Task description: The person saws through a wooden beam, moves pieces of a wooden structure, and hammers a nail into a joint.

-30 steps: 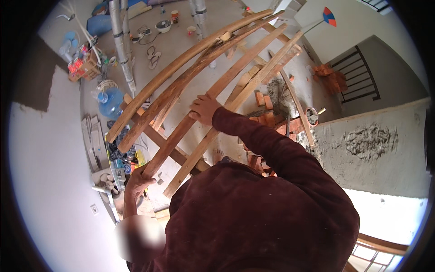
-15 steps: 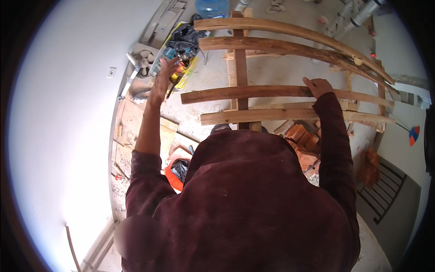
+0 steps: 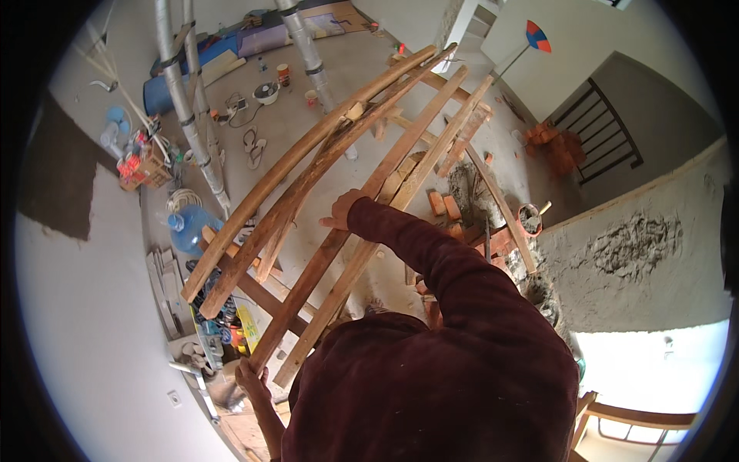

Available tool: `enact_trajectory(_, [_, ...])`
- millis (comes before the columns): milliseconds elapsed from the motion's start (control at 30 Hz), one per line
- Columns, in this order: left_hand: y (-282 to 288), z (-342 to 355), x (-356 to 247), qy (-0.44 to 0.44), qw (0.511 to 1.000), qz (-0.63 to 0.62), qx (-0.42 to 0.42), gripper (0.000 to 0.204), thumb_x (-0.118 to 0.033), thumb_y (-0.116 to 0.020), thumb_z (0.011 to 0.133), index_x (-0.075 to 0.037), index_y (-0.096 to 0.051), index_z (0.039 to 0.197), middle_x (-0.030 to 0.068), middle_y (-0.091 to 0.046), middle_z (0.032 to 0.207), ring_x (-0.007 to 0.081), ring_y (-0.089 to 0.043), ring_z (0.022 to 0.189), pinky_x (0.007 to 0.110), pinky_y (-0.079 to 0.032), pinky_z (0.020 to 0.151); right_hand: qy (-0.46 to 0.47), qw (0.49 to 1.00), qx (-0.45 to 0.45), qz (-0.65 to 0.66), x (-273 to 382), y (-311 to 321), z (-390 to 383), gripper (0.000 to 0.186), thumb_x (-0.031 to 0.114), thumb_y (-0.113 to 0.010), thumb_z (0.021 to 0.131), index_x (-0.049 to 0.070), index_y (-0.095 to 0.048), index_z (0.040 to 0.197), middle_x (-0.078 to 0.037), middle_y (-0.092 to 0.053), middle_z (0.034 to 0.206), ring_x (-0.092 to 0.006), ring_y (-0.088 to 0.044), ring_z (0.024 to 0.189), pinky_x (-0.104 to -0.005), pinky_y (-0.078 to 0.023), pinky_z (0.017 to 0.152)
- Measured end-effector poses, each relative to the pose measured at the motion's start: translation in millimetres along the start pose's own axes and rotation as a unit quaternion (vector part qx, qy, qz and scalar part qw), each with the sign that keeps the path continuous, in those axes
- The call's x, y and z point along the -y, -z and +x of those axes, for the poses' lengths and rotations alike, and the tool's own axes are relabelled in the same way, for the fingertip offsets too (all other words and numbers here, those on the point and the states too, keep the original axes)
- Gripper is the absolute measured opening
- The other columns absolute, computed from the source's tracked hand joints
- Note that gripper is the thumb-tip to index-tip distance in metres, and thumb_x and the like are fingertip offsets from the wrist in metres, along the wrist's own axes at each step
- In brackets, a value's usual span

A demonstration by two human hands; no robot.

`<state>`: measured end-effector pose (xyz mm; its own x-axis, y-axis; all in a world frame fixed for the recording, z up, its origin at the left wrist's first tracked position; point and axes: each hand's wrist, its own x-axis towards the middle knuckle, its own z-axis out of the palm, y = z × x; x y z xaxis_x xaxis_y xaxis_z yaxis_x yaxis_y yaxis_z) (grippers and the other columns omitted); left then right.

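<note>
Several long wooden beams lie side by side across a wooden trestle. My left hand is at the near end of a wooden beam, its fingers closed around that end. Farther along the same beam, my right hand lies over the wood with its fingers bent down on its left side. Just to the right runs a paler beam, passing under my right forearm. On the left are a rounded beam and a rough, split beam, touched by neither hand.
Bricks and a bucket stand right of the beams. A blue water jug and a yellow-edged toolbox sit left. Silver-wrapped posts rise beyond, near sandals. A plastered wall borders the right.
The view has swung to the right, so the beams now run diagonally. My left hand, earlier raised in the air with fingers spread, has come down onto the beam's end. My right hand stays on that beam.
</note>
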<state>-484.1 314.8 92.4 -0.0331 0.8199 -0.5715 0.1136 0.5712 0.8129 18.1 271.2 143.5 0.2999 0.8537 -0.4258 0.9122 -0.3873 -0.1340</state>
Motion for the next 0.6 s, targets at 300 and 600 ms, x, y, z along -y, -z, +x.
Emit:
enact_trajectory(300, [-16, 1, 18, -0.045, 0.998, -0.043, -0.001, 0.034, -0.040, -0.066, 0.089, -0.011, -0.052, 0.101, 0.0036, -0.056, 0.096, 0.0140, -0.057, 0.081, 0.029, -0.050, 0.060, -0.007, 0.998, -0.062, -0.030, -15, -1, -4, 0.072, 0.065, -0.033, 0.092, 0.007, -0.074, 0.080, -0.016, -0.069, 0.082, -0.0336, -0.065, 0.083, -0.0462, -0.047, 0.082])
enact_trajectory(600, [-11, -2, -5, 0.020, 0.969, -0.226, 0.100, 0.052, -0.036, -0.043, 0.100, -0.012, -0.030, 0.144, 0.0186, -0.038, 0.142, 0.0352, -0.045, 0.126, 0.056, -0.050, 0.097, 0.103, 0.986, -0.060, -0.113, -61, -33, 44, 0.062, 0.067, -0.044, 0.085, 0.012, -0.073, 0.087, -0.018, -0.069, 0.084, -0.0355, -0.066, 0.081, -0.0469, -0.049, 0.073])
